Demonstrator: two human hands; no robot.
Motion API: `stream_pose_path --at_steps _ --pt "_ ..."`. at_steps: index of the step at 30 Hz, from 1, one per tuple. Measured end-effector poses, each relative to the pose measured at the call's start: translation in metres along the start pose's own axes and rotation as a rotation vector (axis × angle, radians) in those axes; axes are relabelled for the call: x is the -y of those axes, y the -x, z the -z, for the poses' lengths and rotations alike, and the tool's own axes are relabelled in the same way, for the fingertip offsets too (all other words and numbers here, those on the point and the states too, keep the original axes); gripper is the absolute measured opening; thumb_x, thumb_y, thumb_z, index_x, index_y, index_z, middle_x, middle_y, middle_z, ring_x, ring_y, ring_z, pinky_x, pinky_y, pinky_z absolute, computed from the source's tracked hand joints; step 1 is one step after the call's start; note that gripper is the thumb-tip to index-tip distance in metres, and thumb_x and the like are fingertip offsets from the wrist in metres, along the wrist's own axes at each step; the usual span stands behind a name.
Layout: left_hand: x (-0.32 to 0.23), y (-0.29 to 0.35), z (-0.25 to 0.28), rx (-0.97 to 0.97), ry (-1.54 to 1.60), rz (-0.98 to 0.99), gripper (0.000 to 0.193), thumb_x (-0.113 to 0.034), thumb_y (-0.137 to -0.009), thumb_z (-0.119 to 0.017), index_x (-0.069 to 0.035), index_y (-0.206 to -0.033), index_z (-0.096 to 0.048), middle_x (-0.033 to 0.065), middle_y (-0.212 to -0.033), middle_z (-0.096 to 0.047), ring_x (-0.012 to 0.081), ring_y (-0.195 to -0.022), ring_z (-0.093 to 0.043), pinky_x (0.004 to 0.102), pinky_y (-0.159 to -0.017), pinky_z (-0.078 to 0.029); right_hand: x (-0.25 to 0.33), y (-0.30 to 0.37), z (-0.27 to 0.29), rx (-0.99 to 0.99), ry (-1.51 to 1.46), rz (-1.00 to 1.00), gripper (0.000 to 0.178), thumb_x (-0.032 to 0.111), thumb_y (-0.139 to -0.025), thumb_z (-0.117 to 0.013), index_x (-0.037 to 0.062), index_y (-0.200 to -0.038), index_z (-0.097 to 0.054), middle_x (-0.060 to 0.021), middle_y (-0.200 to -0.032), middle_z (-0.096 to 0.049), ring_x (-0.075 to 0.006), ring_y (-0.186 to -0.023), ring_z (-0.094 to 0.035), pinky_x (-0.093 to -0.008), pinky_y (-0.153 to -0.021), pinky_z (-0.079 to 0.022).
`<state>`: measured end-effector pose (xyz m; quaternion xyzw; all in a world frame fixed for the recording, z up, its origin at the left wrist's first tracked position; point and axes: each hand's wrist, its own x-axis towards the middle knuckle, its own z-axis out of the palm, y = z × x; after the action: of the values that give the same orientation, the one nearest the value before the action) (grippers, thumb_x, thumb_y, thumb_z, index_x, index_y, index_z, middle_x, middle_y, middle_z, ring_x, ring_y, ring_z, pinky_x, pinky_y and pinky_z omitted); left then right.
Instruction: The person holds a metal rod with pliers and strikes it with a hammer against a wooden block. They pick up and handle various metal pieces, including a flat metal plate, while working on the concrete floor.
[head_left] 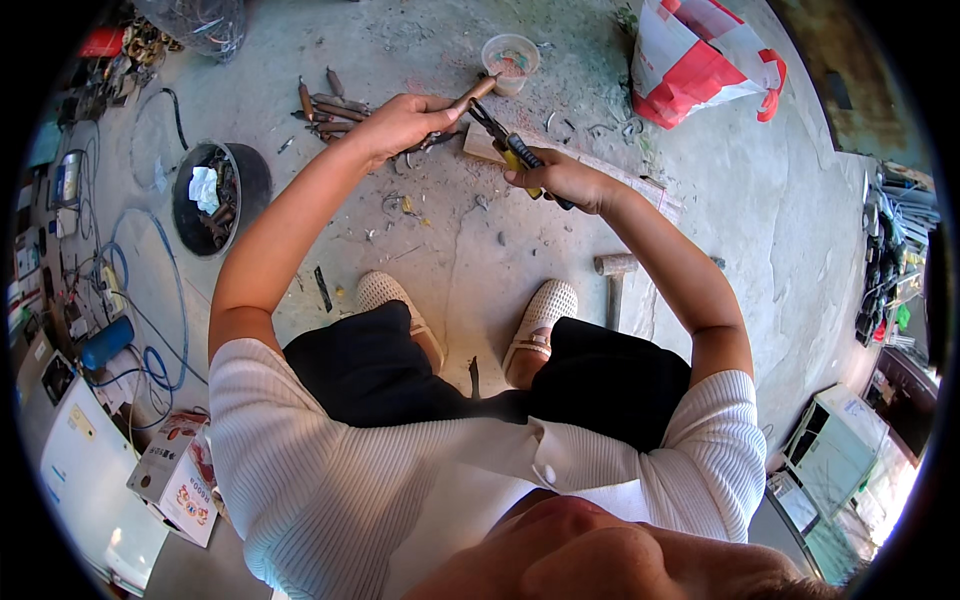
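Observation:
My left hand (408,125) is closed round a short copper-brown tube (476,93), whose narrow end points at a round plastic tub (511,52) with small reddish bits inside. In my right hand (572,182) is a pair of pliers (512,148) with black and yellow handles. Their jaws are close to the tube; whether they touch it I cannot tell. Beneath the pliers lies a flat board (610,178). Several similar brown tubes (338,112) are heaped on the floor beside my left wrist.
A hammer (614,266) lies near my right foot. At the left stands a black bucket (252,190) holding brown tubes and crumpled white paper. A red-and-white bag (690,75) is at the far right. Blue hose (180,330) loops along the left. Small scraps litter the concrete.

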<state>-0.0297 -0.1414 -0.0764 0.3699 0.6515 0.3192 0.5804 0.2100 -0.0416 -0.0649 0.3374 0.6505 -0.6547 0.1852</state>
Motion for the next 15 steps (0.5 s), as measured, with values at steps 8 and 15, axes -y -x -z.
stream_pose_path --at_steps 8,15 --pt "0.0051 -0.0044 0.0016 0.006 -0.016 -0.010 0.038 -0.033 -0.093 -0.057 -0.004 -0.117 -0.063 -0.0014 -0.092 -0.061 0.0085 -0.080 -0.050 0.0241 -0.073 -0.040 -0.0017 -0.0007 0.0008 -0.001 0.010 0.020 0.046 0.039 -0.085 -0.065 0.0074 -0.117 -0.056 0.0025 -0.078 -0.048 -0.0078 -0.070 -0.043 -0.0227 -0.060 -0.034" --pt "0.0010 -0.0037 0.0001 0.014 -0.029 0.012 0.039 -0.033 -0.093 -0.057 -0.005 -0.118 -0.063 -0.0015 -0.093 -0.061 0.0089 -0.080 -0.049 0.0244 -0.075 -0.040 -0.0035 -0.0011 -0.0002 -0.027 0.057 0.008 0.049 0.039 -0.082 -0.066 0.0038 -0.115 -0.057 -0.0023 -0.081 -0.052 -0.0132 -0.076 -0.047 -0.0269 -0.066 -0.038"
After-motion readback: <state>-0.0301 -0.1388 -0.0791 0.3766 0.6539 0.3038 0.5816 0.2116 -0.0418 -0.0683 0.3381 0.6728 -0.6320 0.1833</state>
